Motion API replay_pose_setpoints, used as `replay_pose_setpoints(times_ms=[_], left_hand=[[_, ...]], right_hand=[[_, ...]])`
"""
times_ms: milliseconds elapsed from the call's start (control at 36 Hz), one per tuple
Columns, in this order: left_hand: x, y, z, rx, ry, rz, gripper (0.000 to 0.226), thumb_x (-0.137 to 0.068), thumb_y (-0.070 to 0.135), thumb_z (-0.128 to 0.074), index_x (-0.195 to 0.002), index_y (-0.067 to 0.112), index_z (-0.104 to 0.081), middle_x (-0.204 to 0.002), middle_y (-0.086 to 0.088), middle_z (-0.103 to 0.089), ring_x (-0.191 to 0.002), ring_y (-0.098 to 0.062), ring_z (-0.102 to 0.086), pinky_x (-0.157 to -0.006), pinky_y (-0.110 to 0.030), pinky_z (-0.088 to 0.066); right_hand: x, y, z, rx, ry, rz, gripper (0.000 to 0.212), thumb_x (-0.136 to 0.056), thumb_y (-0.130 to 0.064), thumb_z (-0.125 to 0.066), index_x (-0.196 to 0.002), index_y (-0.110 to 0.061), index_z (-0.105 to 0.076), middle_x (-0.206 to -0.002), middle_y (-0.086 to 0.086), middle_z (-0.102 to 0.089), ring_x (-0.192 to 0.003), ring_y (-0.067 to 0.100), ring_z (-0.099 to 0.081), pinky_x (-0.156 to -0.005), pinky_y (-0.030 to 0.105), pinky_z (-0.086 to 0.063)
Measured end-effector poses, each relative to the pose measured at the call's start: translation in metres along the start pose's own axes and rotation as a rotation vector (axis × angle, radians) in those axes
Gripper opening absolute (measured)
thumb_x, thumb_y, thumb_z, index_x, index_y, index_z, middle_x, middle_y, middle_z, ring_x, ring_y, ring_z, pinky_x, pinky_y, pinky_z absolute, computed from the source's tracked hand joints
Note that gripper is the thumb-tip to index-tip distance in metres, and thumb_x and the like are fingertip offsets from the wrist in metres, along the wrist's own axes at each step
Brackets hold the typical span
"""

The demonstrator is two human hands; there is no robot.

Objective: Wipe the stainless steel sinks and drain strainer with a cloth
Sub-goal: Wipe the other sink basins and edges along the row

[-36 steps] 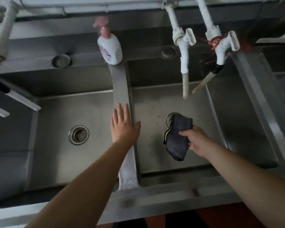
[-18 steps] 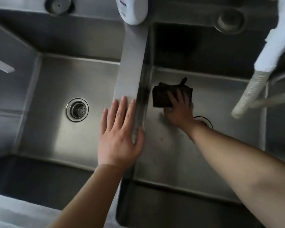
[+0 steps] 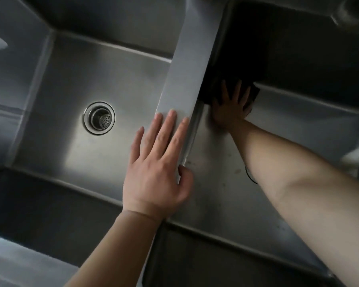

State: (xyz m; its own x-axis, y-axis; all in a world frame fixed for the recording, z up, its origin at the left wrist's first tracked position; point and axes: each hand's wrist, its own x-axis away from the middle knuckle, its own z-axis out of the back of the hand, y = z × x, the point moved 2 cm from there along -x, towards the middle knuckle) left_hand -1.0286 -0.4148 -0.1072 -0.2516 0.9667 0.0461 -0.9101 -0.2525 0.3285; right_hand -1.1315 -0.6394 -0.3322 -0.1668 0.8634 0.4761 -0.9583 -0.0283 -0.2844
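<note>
Dark cloth (image 3: pixel 254 94): in right sink (image 3: pixel 288 125), far-left corner, at 1 o'clock from frame centre, pressed beneath right hand (image 3: pixel 229 109), fingers spread flat. Left hand (image 3: pixel 157 172): flat, fingers straight, on divider (image 3: pixel 187 79), at 7 o'clock from cloth. Drain strainer (image 3: pixel 100 118): left sink (image 3: pixel 56 112) floor, at 9 o'clock from left hand, untouched.

You will find no text, label, brand, number or sign that can be read anywhere here.
</note>
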Motion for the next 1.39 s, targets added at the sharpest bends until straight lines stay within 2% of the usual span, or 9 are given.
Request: replay_pose_setpoints(times_ms=[139,278,528,667,778,861,972,1167,1389], left_hand=[[0.001,0.001,-0.001,-0.003,0.009,0.005,0.081,-0.076,0.036,-0.047,-0.154,0.019,-0.033,-0.162,-0.005,-0.027,-0.152,-0.025,-0.018,-0.121,-0.052,-0.019],[0.004,-0.001,-0.004,-0.014,0.049,0.002,0.080,-0.077,0.036,-0.048,-0.154,0.021,-0.034,-0.162,-0.004,-0.029,-0.151,-0.024,-0.020,-0.121,-0.050,-0.018],[0.018,0.004,0.007,0.057,0.065,0.026,0.061,-0.086,0.026,-0.049,-0.146,0.017,-0.048,-0.157,-0.007,-0.038,-0.150,-0.028,-0.025,-0.123,-0.049,-0.010],[0.095,0.011,0.007,0.039,-0.045,0.152,0.064,-0.089,0.028,-0.033,-0.153,0.024,-0.034,-0.164,-0.003,-0.022,-0.153,-0.025,-0.008,-0.122,-0.052,-0.001],[0.169,0.001,0.002,0.019,-0.096,0.185,0.067,-0.092,0.025,-0.043,-0.157,0.025,-0.024,-0.166,-0.001,-0.015,-0.154,-0.024,-0.006,-0.123,-0.052,-0.008],[0.188,-0.003,-0.003,0.017,-0.069,0.150,0.067,-0.094,0.026,-0.049,-0.157,0.019,-0.026,-0.165,-0.004,-0.018,-0.154,-0.026,-0.008,-0.122,-0.052,-0.014],[0.187,-0.004,-0.006,0.010,-0.054,0.137,0.070,-0.093,0.029,-0.047,-0.158,0.018,-0.022,-0.166,-0.005,-0.015,-0.154,-0.028,-0.006,-0.123,-0.048,-0.011],[0.186,-0.003,-0.005,0.034,-0.045,0.149,0.072,-0.090,0.026,-0.046,-0.158,0.018,-0.022,-0.166,-0.006,-0.015,-0.154,-0.028,-0.004,-0.124,-0.048,-0.011],[0.185,-0.002,-0.006,0.011,-0.037,0.154,0.075,-0.088,0.026,-0.048,-0.157,0.018,-0.022,-0.166,-0.007,-0.016,-0.154,-0.028,-0.006,-0.123,-0.049,-0.013]], right_hand=[[0.064,0.022,-0.039,0.092,-0.008,0.095,0.066,-0.093,-0.062,-0.022,-0.153,-0.050,0.003,-0.167,0.000,0.011,-0.151,0.032,0.017,-0.118,0.058,0.006],[0.167,0.058,-0.085,0.197,-0.026,0.301,0.064,-0.100,-0.059,-0.030,-0.154,-0.047,0.002,-0.165,0.003,0.012,-0.151,0.036,0.015,-0.117,0.059,0.005],[0.265,0.116,-0.100,0.480,-0.311,0.632,0.061,-0.100,-0.060,-0.021,-0.144,-0.053,0.021,-0.164,0.000,0.021,-0.148,0.036,0.024,-0.119,0.055,0.002],[0.241,0.106,-0.088,0.391,-0.417,0.420,0.063,-0.095,-0.072,-0.017,-0.145,-0.059,0.018,-0.164,-0.009,0.024,-0.148,0.025,0.027,-0.119,0.055,0.002],[0.197,0.064,-0.075,0.158,-0.297,0.105,0.068,-0.097,-0.067,-0.027,-0.153,-0.049,0.008,-0.165,0.000,0.021,-0.149,0.034,0.023,-0.118,0.059,0.003],[0.174,0.035,-0.071,0.095,-0.267,0.034,0.069,-0.098,-0.060,-0.033,-0.154,-0.046,0.004,-0.165,0.005,0.019,-0.149,0.038,0.022,-0.118,0.063,0.005],[0.197,0.027,-0.091,0.182,-0.253,0.199,0.069,-0.099,-0.054,-0.038,-0.155,-0.046,0.002,-0.165,0.007,0.017,-0.148,0.040,0.022,-0.115,0.066,0.005],[0.276,0.081,-0.117,0.530,-0.377,0.780,0.068,-0.097,-0.049,-0.047,-0.154,-0.049,-0.009,-0.166,0.005,0.013,-0.149,0.042,0.016,-0.115,0.067,-0.006],[0.273,0.089,-0.103,0.614,-0.422,0.830,0.066,-0.096,-0.052,-0.046,-0.152,-0.054,-0.012,-0.166,-0.003,0.013,-0.151,0.035,0.016,-0.119,0.057,0.000]])
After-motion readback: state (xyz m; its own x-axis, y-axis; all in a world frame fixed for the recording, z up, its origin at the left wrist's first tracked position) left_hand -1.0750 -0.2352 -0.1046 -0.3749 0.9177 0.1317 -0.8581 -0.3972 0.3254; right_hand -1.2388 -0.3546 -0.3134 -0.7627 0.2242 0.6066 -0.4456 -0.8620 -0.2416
